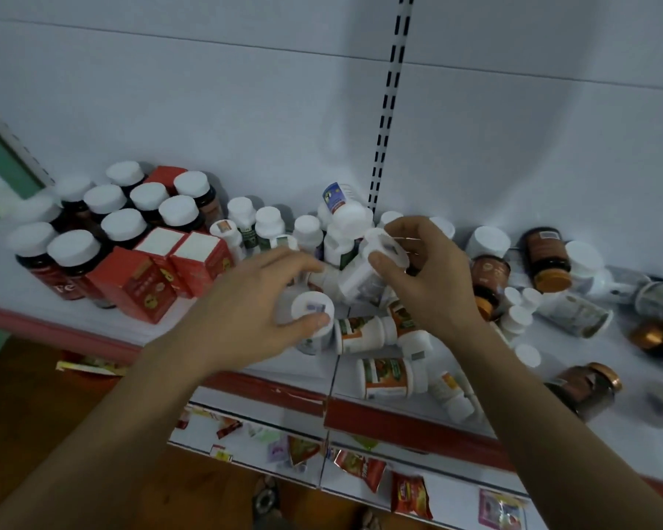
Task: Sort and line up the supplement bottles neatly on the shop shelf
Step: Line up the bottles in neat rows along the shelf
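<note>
My left hand (261,300) grips a small white bottle (311,313) by its cap end, thumb under it, fingers curled over. My right hand (429,269) holds another white bottle (372,262), tilted with its base toward me, above a jumble of white bottles. Several white bottles with orange-green labels (364,332) lie on their sides near the white shelf's front edge (245,371). Dark brown bottles with white caps (104,223) stand in rows at the left. Small white bottles (268,223) stand along the back wall.
Red boxes (177,269) stand in front of the dark bottles. Brown jars (544,258) and loose white bottles lie scattered at the right. A slotted upright (389,109) runs up the back panel. A lower shelf (245,438) holds sachets.
</note>
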Demonstrator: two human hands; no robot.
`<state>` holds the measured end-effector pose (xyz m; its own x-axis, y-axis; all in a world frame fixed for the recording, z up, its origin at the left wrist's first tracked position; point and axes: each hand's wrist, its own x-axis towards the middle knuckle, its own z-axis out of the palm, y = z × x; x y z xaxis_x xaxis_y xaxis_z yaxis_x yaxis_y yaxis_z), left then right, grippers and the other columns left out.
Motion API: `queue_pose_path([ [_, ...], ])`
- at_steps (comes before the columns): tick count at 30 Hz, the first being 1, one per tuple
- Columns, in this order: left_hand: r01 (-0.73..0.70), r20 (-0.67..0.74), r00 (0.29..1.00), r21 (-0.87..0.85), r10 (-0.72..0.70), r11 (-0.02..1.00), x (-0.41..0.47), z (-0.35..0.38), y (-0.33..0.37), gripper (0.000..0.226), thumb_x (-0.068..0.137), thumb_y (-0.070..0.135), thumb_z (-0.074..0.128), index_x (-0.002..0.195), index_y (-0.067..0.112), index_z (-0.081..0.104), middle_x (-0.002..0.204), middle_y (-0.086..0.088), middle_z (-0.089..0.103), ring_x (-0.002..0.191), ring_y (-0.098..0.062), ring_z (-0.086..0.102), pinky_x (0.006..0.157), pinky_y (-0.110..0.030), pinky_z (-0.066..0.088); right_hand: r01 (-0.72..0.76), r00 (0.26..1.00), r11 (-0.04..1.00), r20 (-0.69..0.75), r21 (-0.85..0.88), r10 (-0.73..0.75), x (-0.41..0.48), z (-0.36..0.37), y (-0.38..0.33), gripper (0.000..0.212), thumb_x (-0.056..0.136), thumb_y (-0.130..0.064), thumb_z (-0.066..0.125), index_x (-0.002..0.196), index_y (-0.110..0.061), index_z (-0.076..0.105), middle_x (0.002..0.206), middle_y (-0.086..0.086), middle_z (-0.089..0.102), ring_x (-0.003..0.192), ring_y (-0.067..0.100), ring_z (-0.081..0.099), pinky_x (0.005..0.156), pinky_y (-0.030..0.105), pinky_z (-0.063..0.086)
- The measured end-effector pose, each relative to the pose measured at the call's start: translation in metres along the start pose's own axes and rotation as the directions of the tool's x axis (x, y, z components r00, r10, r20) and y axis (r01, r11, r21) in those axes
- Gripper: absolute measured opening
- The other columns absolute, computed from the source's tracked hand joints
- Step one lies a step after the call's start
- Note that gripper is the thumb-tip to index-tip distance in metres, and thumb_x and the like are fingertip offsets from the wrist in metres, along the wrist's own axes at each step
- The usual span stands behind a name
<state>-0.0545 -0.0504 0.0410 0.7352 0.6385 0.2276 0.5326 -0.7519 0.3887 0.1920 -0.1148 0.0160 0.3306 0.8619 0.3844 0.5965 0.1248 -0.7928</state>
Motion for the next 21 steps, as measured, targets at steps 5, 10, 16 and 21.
queue_pose_path([
  [5, -0.019, 0.042, 0.999, 0.092, 0.015, 0.996, -0.01, 0.036, 0.003, 0.038, 0.087, 0.04, 0.074, 0.117, 0.032, 0.053, 0.119, 0.011, 0.055, 0.105, -0.017, 0.057, 0.072, -0.036, 0.049, -0.079, 0.997, 0.991, -0.001, 0.106, 0.079, -0.003, 0.0, 0.0, 0.038, 0.088, -0.032, 0.078, 0.121, -0.018, 0.066, 0.112, -0.011, 0.07, 0.105, 0.004, 0.067, 0.093, 0.037, 0.058],
  [10, 0.109, -0.219, 0.969, -0.051, -0.118, 0.993, -0.022, 0.005, -0.023, 0.035, 0.085, 0.026, 0.079, 0.115, 0.026, 0.059, 0.113, 0.009, 0.061, 0.1, -0.011, 0.054, 0.076, -0.027, 0.041, 0.076, 0.991, 0.995, 0.105, 0.068, -0.082, -0.015, 0.029, -0.016, 0.038, 0.081, -0.034, 0.082, 0.113, -0.02, 0.066, 0.111, -0.009, 0.069, 0.103, 0.008, 0.066, 0.088, 0.036, 0.057],
  [16, 0.088, -0.177, 0.98, -0.047, -0.095, 0.995, -0.006, -0.001, -0.04, 0.035, 0.085, 0.024, 0.079, 0.114, 0.025, 0.059, 0.114, 0.007, 0.062, 0.099, -0.009, 0.053, 0.077, -0.024, 0.039, 0.254, 0.929, 0.952, 0.315, -0.168, -0.193, -0.02, 0.068, -0.007, 0.041, 0.074, -0.022, 0.086, 0.109, -0.016, 0.065, 0.119, 0.002, 0.06, 0.101, 0.022, 0.06, 0.084, 0.043, 0.052],
  [21, 0.038, -0.098, 0.995, 0.073, -0.03, 0.997, 0.009, 0.016, -0.053, 0.039, 0.079, 0.015, 0.082, 0.109, 0.024, 0.059, 0.112, 0.005, 0.063, 0.099, -0.024, 0.057, 0.077, -0.04, 0.047, 0.174, 0.98, 0.972, 0.128, -0.158, -0.154, -0.031, 0.045, -0.006, 0.03, 0.089, -0.026, 0.075, 0.115, -0.018, 0.065, 0.116, -0.003, 0.064, 0.098, 0.011, 0.059, 0.083, 0.02, 0.046],
])
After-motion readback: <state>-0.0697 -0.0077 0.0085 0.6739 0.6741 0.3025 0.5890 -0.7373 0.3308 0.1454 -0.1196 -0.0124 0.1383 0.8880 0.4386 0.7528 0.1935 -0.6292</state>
